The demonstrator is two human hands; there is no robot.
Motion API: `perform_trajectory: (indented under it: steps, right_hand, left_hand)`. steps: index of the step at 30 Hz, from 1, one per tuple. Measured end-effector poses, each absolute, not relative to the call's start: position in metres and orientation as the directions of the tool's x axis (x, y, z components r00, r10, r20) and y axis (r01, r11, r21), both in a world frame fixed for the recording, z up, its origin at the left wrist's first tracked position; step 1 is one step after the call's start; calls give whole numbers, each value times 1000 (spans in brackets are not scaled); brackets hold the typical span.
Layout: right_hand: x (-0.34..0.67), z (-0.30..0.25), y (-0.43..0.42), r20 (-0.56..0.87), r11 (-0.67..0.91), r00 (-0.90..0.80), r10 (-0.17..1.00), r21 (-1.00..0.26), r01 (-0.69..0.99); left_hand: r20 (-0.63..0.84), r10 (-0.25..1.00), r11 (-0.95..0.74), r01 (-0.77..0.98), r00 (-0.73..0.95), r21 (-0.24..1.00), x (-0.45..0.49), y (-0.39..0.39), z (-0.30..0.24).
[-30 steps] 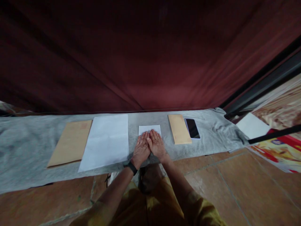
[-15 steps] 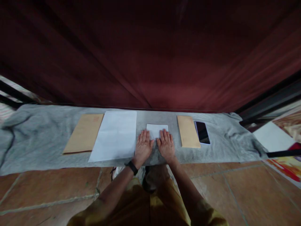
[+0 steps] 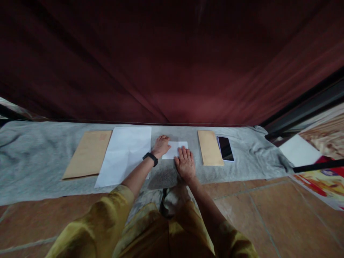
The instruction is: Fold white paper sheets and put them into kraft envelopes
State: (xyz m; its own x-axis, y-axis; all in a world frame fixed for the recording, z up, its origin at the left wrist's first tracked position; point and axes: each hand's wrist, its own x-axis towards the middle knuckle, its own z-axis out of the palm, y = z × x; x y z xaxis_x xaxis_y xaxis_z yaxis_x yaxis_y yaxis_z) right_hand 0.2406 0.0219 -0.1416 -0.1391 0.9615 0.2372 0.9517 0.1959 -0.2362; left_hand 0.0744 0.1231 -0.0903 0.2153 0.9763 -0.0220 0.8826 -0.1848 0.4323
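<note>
Paper [image 3: 173, 152], small and white, lies flat on the cloth-covered worktop [image 3: 249, 157], at 12 o'clock from the wearer's body; it serves as the centre of the dial below. Nearest, at 7 and 5 o'clock, come the yellow-brown sleeves [image 3: 94, 222], above a tiled floor [image 3: 242, 208]. The right hand [image 3: 186, 163] lies palm down over the paper's 4 o'clock corner, its fingers straight and slightly apart, gripping nothing. A dark wristband [image 3: 151, 158] circles the left wrist, and the left hand [image 3: 160, 146] sits at the paper's 10 o'clock edge, fingers bent and thumb reaching over it; whether they pinch it, I cannot tell. At 9 o'clock is a large white sheet [image 3: 126, 150], with a brown envelope [image 3: 87, 154] just beyond it. At 3 o'clock is a narrower envelope [image 3: 210, 147], then, close beside it, a phone [image 3: 226, 148], dark screen up. Farthest, at 12 o'clock, hangs a dark red curtain [image 3: 172, 71]
</note>
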Motion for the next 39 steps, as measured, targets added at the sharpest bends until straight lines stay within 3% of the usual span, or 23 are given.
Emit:
perform_trajectory:
  steps: [8,12,15,18,21,24,26,29,32,35,39]
  right_hand:
    - [244,-138,20,246,197,-126,961,-288,937]
    - [248,-141,20,286,155,-16,958,-471,868]
    - [256,-143,21,252,83,166,953,-746,661]
    - [263,-138,21,130,28,323,937,-953,300]
    - [262,-122,19,26,27,274,961,-1000,-1]
    - [249,-101,14,32,44,84,996,-989,-144]
    - [240,-89,11,51,59,75,996,-992,-112]
    - [235,-76,13,70,62,135,988,-996,64]
    - [245,-66,14,222,177,115,968,-934,311]
    - [258,-62,9,394,358,-94,914,-679,641]
    - [262,-80,-4,275,427,-351,895,-301,852]
  left_hand:
    - [-108,978,-57,724,180,687,69,141,-86]
    - [-159,976,44,577,150,815,62,136,-82]
    - [-185,972,104,437,147,893,53,122,-74]
    - [-229,958,197,189,170,962,50,100,-67]
    - [-317,918,373,-250,236,893,60,75,-65]
    - [-328,919,392,-431,218,812,78,54,-70]
    - [-357,920,392,-449,165,803,90,45,-75]
    - [-388,913,402,-430,125,808,96,38,-79]
    - [-412,908,407,-392,74,825,86,38,-75]
    - [-438,897,428,-374,65,823,67,36,-67]
    - [-461,876,480,-369,144,796,49,20,-66]
